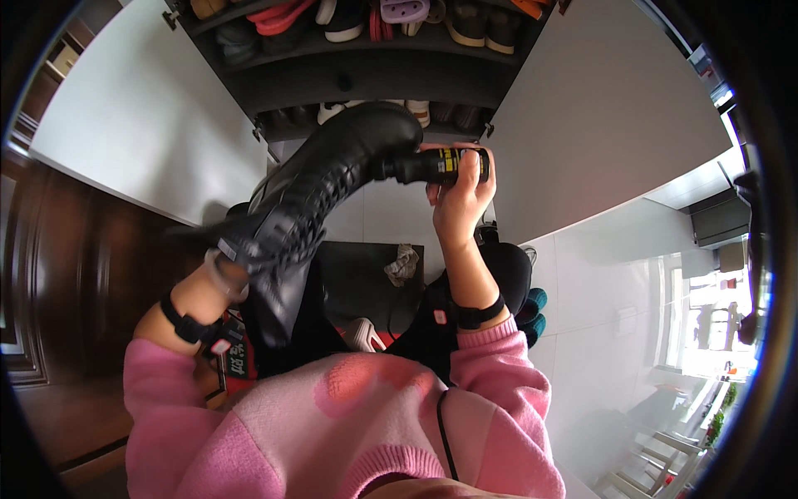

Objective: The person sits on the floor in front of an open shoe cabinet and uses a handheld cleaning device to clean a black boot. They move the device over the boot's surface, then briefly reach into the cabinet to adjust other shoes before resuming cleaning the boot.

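Note:
A black leather lace-up boot (336, 159) is held up in front of me, its toe pointing away and to the right. My left forearm (193, 299), with a pale bangle at the wrist, runs into the boot's open shaft. The hand itself is hidden inside, bearing the boot up. In my right hand (464, 193) is a black bottle (436, 166) with yellow writing, lying nearly level. Its narrow applicator end meets the side of the boot near the toe. Whether it presses on the leather I cannot tell.
An open shoe cabinet (374, 78) with several shoes stands ahead, between two white doors (611, 112). Between my knees a crumpled cloth (402, 265) lies on a dark flat surface (352, 280). A pale slipper (363, 335) is nearer me. Teal footwear (535, 305) sits at right.

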The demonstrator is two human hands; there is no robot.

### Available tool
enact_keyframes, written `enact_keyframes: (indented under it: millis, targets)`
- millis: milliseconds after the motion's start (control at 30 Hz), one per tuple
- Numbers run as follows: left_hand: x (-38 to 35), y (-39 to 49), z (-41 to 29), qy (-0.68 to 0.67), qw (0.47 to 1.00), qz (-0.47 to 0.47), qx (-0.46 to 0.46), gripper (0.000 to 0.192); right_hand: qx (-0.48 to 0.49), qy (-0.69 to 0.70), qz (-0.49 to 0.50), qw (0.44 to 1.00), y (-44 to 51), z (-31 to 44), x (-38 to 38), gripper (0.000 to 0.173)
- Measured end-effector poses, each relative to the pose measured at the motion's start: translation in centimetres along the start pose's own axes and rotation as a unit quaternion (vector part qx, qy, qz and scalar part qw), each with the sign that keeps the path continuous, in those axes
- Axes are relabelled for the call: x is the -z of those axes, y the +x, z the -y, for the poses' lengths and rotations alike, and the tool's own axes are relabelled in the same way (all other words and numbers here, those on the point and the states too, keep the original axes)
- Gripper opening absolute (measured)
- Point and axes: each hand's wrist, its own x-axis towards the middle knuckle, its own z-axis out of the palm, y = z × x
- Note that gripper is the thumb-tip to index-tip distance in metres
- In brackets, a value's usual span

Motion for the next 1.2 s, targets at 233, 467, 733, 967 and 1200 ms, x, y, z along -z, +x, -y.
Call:
enact_keyframes:
  millis: [233,467,733,967,1200]
  targets:
    - [-1.7,2.8,-2.0,-0.177,0.975,-0.13,-0.014,0.046,0.024,0.005,-0.017,1.0,-0.2,1.5,0.7,0.026]
    - [-5.8,11.8,-0.9,-0.282,0.941,-0.182,-0.052,0.046,0.073,-0.058,-0.041,0.995,0.3,-0.4,3.3,0.021]
    - [-7.8,16.0,1.9,-0.316,0.927,-0.189,-0.065,0.046,0.119,-0.163,-0.031,0.979,5.1,-0.3,1.5,0.037]
    - [-8.8,16.9,3.4,-0.333,0.924,-0.177,-0.062,0.045,0.187,-0.283,-0.016,0.941,6.3,-6.7,1.3,0.033]
    - [-8.8,16.8,4.5,-0.334,0.925,-0.171,-0.049,0.045,0.203,-0.288,-0.038,0.935,7.3,-6.3,-0.7,0.032]
